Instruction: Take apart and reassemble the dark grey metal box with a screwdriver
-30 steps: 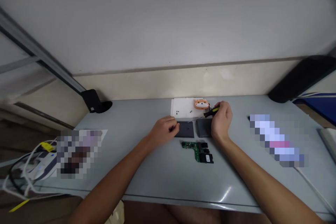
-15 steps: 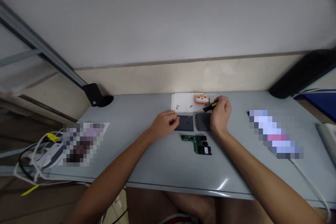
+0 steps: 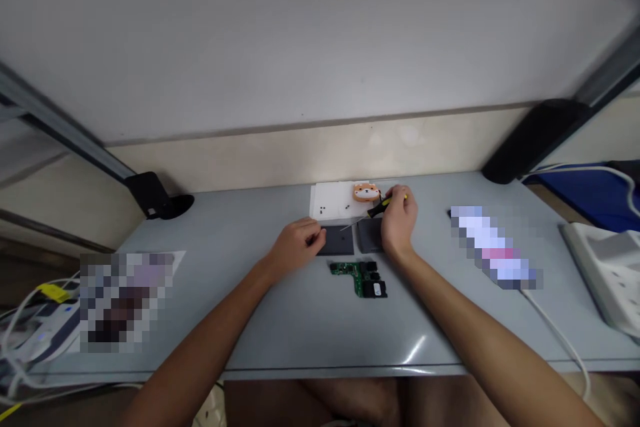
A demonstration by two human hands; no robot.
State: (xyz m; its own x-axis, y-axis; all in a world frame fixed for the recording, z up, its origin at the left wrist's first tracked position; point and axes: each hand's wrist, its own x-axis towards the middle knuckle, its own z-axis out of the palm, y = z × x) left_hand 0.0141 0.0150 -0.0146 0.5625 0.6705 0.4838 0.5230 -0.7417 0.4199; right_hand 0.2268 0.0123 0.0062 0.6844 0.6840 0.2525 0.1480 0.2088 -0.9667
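My right hand (image 3: 399, 222) is closed around a small screwdriver (image 3: 379, 207) with a black and yellow handle, its thin shaft pointing left over a dark square panel (image 3: 337, 241). My left hand (image 3: 296, 247) rests curled against that panel's left edge, fingertips touching it. A second dark grey housing piece (image 3: 369, 237) lies under my right hand. A green circuit board (image 3: 359, 275) with black connectors lies just in front of both pieces.
A white sheet (image 3: 330, 202) behind the pieces carries a few tiny screws and an orange animal-shaped object (image 3: 366, 191). A black lamp base (image 3: 157, 199) stands at the left, cables (image 3: 35, 320) at the far left, a white power strip (image 3: 607, 273) at the right.
The view has shifted, so everything sits a little further left. Both hands keep their grip and their place by the dark pieces.
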